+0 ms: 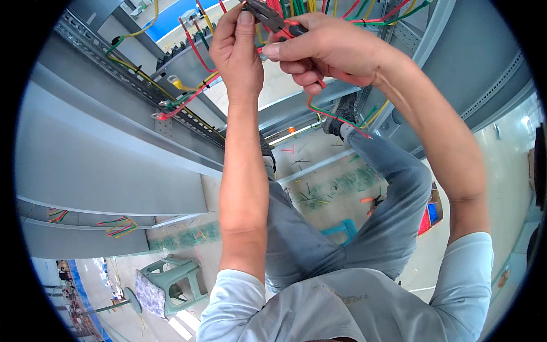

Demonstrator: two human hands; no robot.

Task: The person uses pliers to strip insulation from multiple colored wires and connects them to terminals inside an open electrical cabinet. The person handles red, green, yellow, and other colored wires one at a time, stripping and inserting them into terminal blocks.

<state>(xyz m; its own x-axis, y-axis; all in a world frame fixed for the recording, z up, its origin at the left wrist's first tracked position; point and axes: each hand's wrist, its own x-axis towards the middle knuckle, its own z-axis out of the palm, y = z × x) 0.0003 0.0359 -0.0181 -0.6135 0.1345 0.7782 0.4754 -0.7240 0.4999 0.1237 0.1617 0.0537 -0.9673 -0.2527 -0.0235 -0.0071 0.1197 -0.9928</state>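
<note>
At the top of the view my right hand (336, 48) is wrapped round pliers (269, 16) with red and black handles. The jaws point up and to the left, reaching the fingertips of my left hand (242, 54). Thumb and fingers of that left hand are pinched together by the jaw tips; what is between them is too small and hidden to make out. Red, green and yellow wires (376, 20) hang around both hands. Left of my left hand, a red wire (196, 51) stands loose. Farther left, several wires end in a bundle with terminal lugs (161, 115).
Grey metal cabinet panels (114, 154) and slotted rails (142, 80) surround me. Wire scraps (310, 196) and orange-handled pliers (373, 203) lie on the floor near my legs. A blue stool (345, 231) is beneath me; a green stool (185, 285) stands lower left. A red-and-blue box (430, 216) sits right.
</note>
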